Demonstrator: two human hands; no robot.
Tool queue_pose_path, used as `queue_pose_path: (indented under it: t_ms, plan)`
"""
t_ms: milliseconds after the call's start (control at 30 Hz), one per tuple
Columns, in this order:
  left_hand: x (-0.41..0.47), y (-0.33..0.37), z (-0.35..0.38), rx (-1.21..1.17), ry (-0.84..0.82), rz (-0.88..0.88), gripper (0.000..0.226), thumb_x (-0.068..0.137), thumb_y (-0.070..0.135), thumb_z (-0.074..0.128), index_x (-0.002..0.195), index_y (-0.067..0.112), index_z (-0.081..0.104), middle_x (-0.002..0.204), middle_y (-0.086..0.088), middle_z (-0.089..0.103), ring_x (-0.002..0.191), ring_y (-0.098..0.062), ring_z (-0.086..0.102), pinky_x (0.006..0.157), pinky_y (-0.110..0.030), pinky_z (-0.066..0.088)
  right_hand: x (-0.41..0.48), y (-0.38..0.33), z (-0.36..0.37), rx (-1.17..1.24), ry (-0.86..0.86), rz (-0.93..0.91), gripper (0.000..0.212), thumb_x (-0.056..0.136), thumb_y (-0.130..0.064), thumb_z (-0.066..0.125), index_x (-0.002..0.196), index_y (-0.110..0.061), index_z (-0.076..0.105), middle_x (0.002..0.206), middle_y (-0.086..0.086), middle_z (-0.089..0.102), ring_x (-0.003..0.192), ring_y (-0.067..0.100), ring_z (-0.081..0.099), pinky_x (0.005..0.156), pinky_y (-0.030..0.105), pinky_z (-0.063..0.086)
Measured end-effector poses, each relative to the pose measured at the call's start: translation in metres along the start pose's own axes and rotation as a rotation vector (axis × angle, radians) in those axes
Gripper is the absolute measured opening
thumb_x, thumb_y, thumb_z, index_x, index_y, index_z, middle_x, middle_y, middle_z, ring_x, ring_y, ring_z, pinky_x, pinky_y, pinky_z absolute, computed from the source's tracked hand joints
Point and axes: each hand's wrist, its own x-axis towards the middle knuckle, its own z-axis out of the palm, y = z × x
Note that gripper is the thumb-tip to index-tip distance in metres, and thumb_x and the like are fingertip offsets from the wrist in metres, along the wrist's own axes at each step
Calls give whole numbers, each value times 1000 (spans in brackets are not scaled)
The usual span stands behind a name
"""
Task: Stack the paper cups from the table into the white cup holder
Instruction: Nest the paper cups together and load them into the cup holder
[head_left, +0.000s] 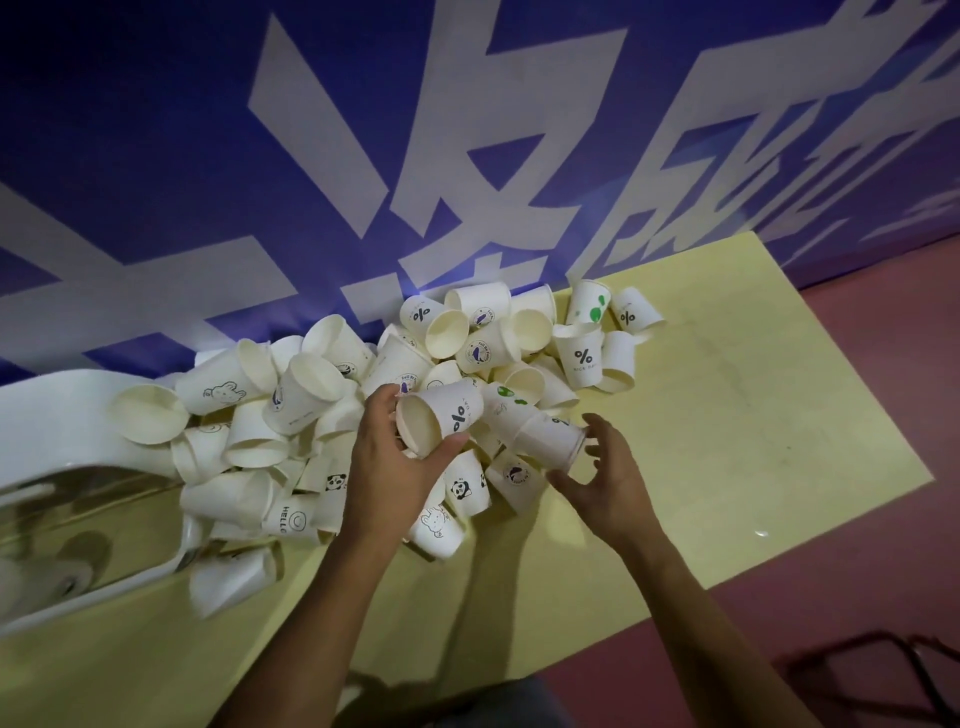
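Observation:
A heap of several white paper cups (332, 395) with small printed logos lies on the yellow table (727, 415). My left hand (395, 467) grips one cup (441, 415) marked with a percent sign, held on its side with its mouth facing me. My right hand (608, 483) hovers open, fingers spread, just right of a short nested stack of cups (540, 426) lying on the heap. The white cup holder (57, 415) lies at the left edge; its long opening shows a cup or two inside.
A purple wall banner (156, 156) with large white characters stands right behind the table. The table's right side is bare yellow surface. Reddish floor (857, 545) lies beyond the table edge, with a dark chair frame (872, 670) at bottom right.

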Motion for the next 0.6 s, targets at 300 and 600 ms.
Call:
queue_pose_path:
  t_ms: [300,600]
  plan:
    - [-8,-13,-29,-25,32,49,90,64,74,79,138,33,48,135,9,55,125,-16,55,98,-49,53,-20,-34,-29,-47,164,-51,80,75,-45,86,141,-13,52,130,0,53,116,13,50,94,27,42]
    - [-27,-36,-76,-94,33,110,82,72,64,75,142,30,53,139,13,51,132,-6,47,108,-40,46,-54,-74,-6,-64,205,-140,75,73,-51,84,133,-15,59,125,-2,55,111,6,51,89,19,39]
